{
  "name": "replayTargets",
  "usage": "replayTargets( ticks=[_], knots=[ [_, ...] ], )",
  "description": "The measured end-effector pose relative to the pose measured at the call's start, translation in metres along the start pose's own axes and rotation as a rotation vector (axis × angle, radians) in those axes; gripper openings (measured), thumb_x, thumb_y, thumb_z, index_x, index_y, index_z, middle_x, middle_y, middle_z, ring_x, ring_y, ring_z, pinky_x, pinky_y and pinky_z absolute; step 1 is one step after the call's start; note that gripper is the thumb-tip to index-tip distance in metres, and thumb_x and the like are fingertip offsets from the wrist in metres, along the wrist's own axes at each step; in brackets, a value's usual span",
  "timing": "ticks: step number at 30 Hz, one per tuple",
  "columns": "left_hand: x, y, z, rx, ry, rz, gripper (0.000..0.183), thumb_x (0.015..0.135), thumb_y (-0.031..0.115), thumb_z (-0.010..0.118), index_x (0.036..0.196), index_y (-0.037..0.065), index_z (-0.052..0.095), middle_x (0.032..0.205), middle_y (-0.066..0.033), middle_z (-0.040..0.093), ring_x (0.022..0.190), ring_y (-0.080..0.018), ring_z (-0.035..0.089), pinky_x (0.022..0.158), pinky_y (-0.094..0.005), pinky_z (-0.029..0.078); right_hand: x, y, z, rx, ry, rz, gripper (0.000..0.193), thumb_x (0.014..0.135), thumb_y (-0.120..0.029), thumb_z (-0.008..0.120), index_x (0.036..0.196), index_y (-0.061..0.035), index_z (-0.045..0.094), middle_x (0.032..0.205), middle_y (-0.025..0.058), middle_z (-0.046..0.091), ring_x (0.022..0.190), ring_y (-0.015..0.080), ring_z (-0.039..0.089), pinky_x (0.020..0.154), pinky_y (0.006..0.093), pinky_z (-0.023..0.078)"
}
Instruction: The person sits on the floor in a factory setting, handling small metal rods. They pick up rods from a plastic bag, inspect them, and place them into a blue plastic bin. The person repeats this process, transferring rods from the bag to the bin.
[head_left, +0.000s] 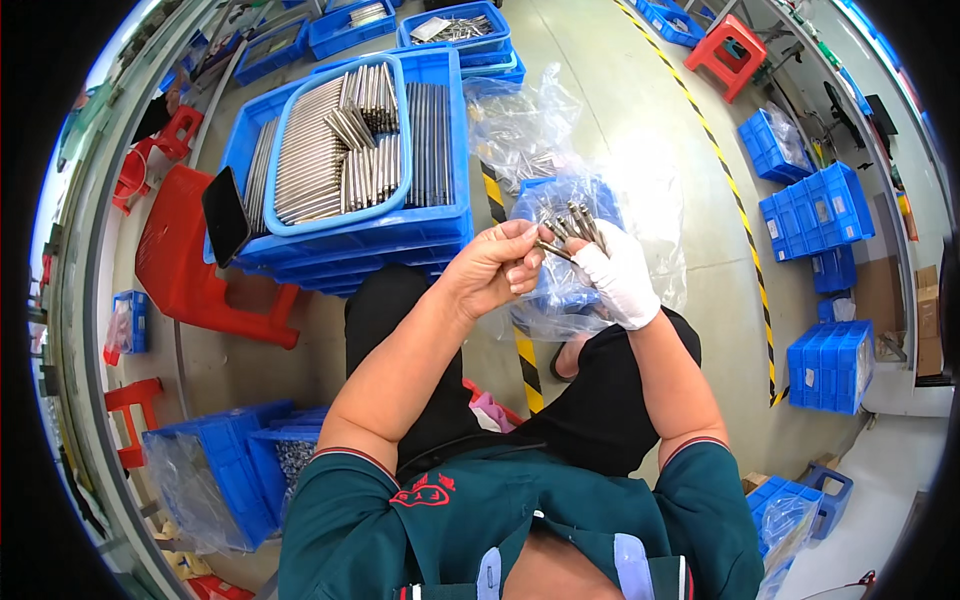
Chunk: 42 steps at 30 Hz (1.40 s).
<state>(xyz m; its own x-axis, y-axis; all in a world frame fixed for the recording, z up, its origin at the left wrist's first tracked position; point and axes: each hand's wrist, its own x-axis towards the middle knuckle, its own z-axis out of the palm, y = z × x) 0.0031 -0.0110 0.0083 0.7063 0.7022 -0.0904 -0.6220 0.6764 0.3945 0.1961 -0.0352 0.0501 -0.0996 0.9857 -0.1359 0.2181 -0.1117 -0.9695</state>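
My bare left hand (492,270) is closed, thumb and fingers pinched at the end of a short metal rod (554,250). My right hand (620,278), in a white glove, is closed around several slim metal rods (582,222) that poke out at different angles. The two hands are close together over a blue bin (604,192) lined with a clear plastic bag (660,225). To the left, a light-blue-rimmed tray (405,120) holds rows of silvery rods (312,155), with one small pile lying crosswise on top.
The tray sits on a stack of blue crates (455,225), a black phone-like slab (227,217) at its left corner. Red stools (180,230) stand left and far right. More blue crates (818,215) line the right side; yellow-black tape (735,175) marks the floor.
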Motion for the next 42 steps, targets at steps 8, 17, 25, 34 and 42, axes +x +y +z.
replayTargets(
  ticks=[8, 17, 25, 34, 42],
  knots=[
    [0.005, -0.009, -0.001, -0.120, -0.094, -0.007, 0.017, 0.096, 0.017, 0.050, 0.101, 0.003, 0.058, 0.068, -0.0036, 0.055, 0.047, -0.0070, 0.043, 0.043, -0.0211, 0.034, -0.004, -0.007, 0.001, -0.041, 0.020, -0.025, 0.018, 0.084, -0.018, 0.064, 0.082, -0.0016, 0.057, 0.063, 0.0004, 0.050, 0.058, 0.0076, 0.044, 0.053, 0.0255, 0.038],
    [0.007, -0.016, 0.002, -0.072, -0.087, 0.005, 0.015, 0.095, 0.019, 0.052, 0.100, 0.007, 0.060, 0.068, -0.0033, 0.055, 0.049, -0.0082, 0.042, 0.045, -0.0220, 0.034, -0.006, 0.004, -0.001, -0.056, 0.060, -0.071, 0.018, 0.084, -0.019, 0.064, 0.081, -0.0028, 0.056, 0.063, 0.0009, 0.049, 0.058, 0.0084, 0.043, 0.053, 0.0265, 0.037],
    [0.010, -0.013, 0.008, 0.436, 0.244, 0.220, 0.017, 0.092, 0.020, 0.058, 0.096, 0.004, 0.061, 0.070, -0.0034, 0.057, 0.055, -0.0101, 0.049, 0.052, -0.0234, 0.040, 0.003, 0.013, -0.004, -0.092, 0.077, -0.064, 0.024, 0.085, -0.024, 0.064, 0.080, -0.0028, 0.055, 0.063, 0.0012, 0.049, 0.058, 0.0093, 0.044, 0.053, 0.0277, 0.038],
    [0.001, -0.009, 0.015, 0.948, 0.314, 0.343, 0.019, 0.091, 0.019, 0.060, 0.093, 0.000, 0.062, 0.070, -0.0005, 0.056, 0.057, -0.0057, 0.049, 0.054, -0.0196, 0.040, 0.001, 0.004, -0.004, 0.025, 0.009, 0.036, 0.021, 0.085, -0.023, 0.062, 0.082, -0.0028, 0.057, 0.064, -0.0001, 0.050, 0.058, 0.0071, 0.045, 0.052, 0.0246, 0.037],
    [-0.002, 0.001, 0.018, 0.718, 0.346, 0.320, 0.015, 0.089, 0.016, 0.063, 0.090, 0.001, 0.061, 0.069, -0.0018, 0.056, 0.056, -0.0056, 0.047, 0.051, -0.0189, 0.037, -0.008, -0.009, -0.011, -0.022, -0.062, 0.088, 0.019, 0.086, -0.021, 0.061, 0.080, -0.0026, 0.058, 0.064, -0.0013, 0.050, 0.058, 0.0056, 0.044, 0.051, 0.0235, 0.035]
  ],
)
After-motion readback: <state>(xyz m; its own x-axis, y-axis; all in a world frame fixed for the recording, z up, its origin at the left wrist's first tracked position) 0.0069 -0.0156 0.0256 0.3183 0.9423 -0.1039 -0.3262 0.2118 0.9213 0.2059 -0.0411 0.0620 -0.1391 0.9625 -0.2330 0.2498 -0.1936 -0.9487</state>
